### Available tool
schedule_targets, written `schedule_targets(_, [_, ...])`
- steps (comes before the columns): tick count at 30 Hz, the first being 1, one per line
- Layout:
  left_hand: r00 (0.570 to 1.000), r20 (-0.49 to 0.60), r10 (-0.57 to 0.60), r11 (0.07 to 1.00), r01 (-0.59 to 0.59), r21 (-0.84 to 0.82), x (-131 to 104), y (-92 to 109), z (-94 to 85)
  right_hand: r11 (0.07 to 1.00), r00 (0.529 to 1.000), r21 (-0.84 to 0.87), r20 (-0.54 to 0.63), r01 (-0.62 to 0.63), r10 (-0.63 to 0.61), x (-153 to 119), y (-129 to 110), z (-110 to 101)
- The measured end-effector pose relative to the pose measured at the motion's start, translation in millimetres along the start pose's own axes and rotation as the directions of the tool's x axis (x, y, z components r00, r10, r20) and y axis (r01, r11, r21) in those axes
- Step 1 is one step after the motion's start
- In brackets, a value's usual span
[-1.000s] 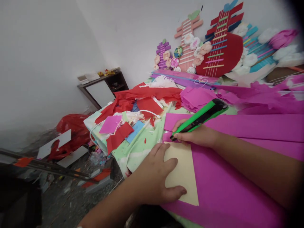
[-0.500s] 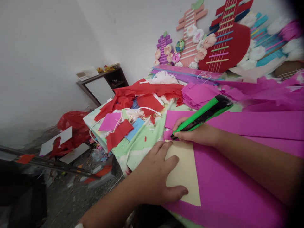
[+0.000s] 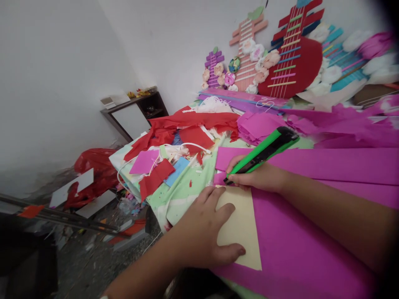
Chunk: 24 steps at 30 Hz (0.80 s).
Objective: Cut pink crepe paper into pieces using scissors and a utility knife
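Note:
My right hand (image 3: 258,178) grips a green and black utility knife (image 3: 260,153), its lower tip against the magenta sheet just beyond the far edge of a pale yellow card (image 3: 240,226). The blade itself is too small to make out. My left hand (image 3: 205,232) lies on the yellow card with fingers spread, pressing on its left side. Under the card lies a large magenta sheet (image 3: 299,236). Another magenta strip (image 3: 336,162) stretches away to the right beyond the knife hand.
Red crepe paper (image 3: 199,120), a white cable (image 3: 196,145) and a blue paper piece (image 3: 177,170) clutter the green tablecloth (image 3: 187,191). Decorated paper guitars (image 3: 294,58) lean on the wall. A low cabinet (image 3: 134,116) stands behind; scraps and a red plastic bag (image 3: 96,166) lie on the floor.
The view has shifted slightly. Both hands, the utility knife and the yellow card keep almost the same positions relative to each other.

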<state>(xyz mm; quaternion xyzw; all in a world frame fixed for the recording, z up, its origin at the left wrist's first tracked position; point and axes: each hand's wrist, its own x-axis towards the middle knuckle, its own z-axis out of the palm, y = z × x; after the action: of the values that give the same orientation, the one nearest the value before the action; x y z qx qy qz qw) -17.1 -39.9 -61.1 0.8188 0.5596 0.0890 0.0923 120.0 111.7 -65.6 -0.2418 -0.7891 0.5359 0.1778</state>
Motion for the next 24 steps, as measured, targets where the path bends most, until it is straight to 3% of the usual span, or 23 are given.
schedule_targets(9, [1.000, 0.001, -0.005, 1.000, 0.005, -0.012, -1.5, -0.2, 0.7, 0.999, 0.996, 0.033, 0.086, -0.002, -0.001, -1.1, -1.0, -2.6])
schedule_targets(24, [0.999, 0.038, -0.020, 1.000, 0.020, -0.002, -0.3, 1.7, -2.5, 0.998, 1.000, 0.067, 0.020, -0.021, 0.020, -3.2, -1.4, -5.1])
